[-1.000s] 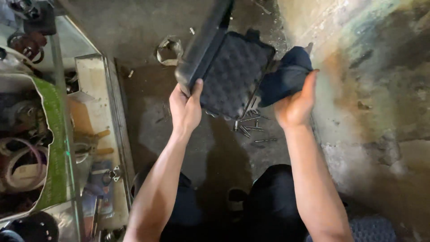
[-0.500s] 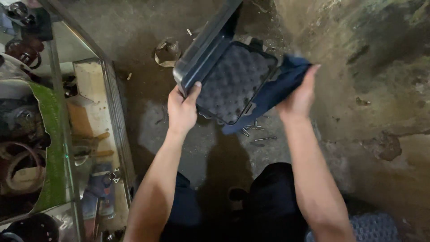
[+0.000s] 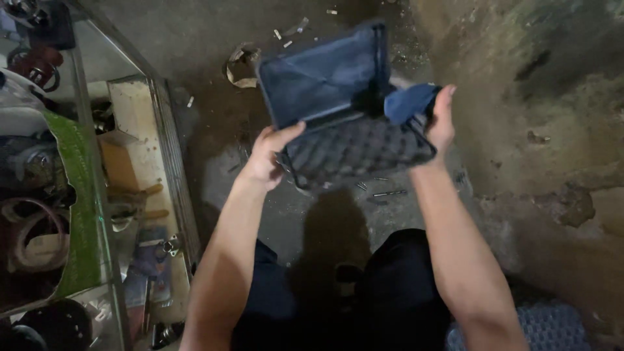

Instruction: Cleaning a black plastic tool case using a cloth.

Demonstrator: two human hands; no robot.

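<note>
I hold an open dark blue plastic case with grey egg-crate foam lining (image 3: 354,146) in the air above the dirty concrete floor (image 3: 214,39). My left hand (image 3: 270,156) grips the case's left edge, thumb laid over the rim near the hinge, the other fingers hidden behind it. My right hand (image 3: 442,120) clasps the case's right edge, where a blue cloth (image 3: 409,101) is bunched against my fingers. Small metal screws (image 3: 383,193) lie on the floor just below the case.
</note>
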